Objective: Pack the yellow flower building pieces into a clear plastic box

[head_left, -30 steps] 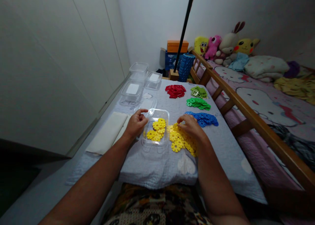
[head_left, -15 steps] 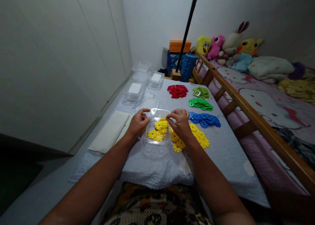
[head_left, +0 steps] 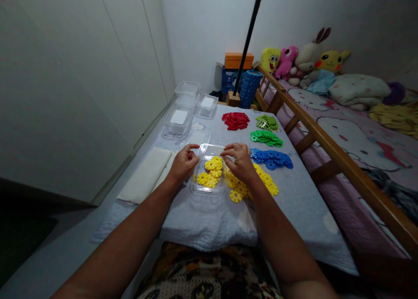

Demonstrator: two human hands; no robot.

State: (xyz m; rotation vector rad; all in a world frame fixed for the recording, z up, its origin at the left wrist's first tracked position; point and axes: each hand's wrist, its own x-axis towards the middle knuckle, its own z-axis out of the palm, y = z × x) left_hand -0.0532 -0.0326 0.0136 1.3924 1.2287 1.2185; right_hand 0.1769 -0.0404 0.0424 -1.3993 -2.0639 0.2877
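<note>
A clear plastic container (head_left: 200,186) sits on the grey quilted cloth (head_left: 294,203) and holds several yellow flower-shaped pieces (head_left: 209,175). My left hand (head_left: 183,163) grips the container's left rim, thumb and forefinger curled round it. My right hand (head_left: 240,161) hovers over the container's right rim with its fingers curled together; what they pinch is hidden. Under and to the right of that hand lies a loose pile of yellow pieces (head_left: 261,183).
Beyond lie piles of blue pieces (head_left: 272,158), green pieces (head_left: 264,137), light green pieces (head_left: 267,122) and red pieces (head_left: 235,120). Clear containers (head_left: 183,113) stand at the far left, a folded white cloth (head_left: 145,174) nearer. A wooden bed rail (head_left: 326,148) borders the right.
My right hand rose from the loose yellow pile and moved left to the container's right rim. My left hand stayed on the container.
</note>
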